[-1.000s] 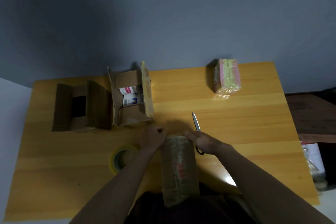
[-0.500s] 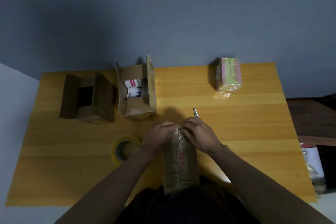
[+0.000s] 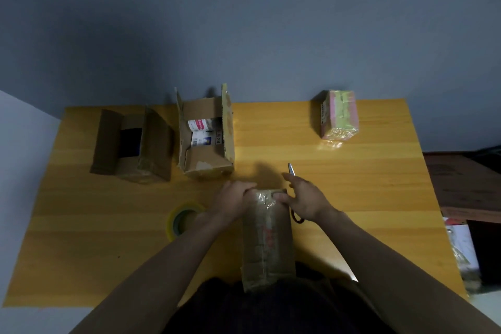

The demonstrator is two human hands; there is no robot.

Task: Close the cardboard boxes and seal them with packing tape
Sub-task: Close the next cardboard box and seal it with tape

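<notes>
Grip: left hand [image 3: 233, 199] curls over the far left corner of the taped box [image 3: 267, 236]; right hand [image 3: 303, 199] has its thumb pressed on the far end, fingers spread loose
Box position: near table [image 3: 352, 184] edge, between both hands
Axis: long, running from the person toward the wall
Look: brown cardboard, shiny wrinkled tape, red print
Open box [image 3: 207, 133]: flaps up, labelled packages inside
Left box [image 3: 132, 144]: open, dark inside
Nearby: tape roll [image 3: 181, 218] left, scissors [image 3: 292, 171] under right hand, wrapped pink-green box [image 3: 339, 115] far right

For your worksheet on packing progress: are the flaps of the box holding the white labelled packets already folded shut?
No, the open box has its flaps standing up, with the packets visible inside.
</notes>
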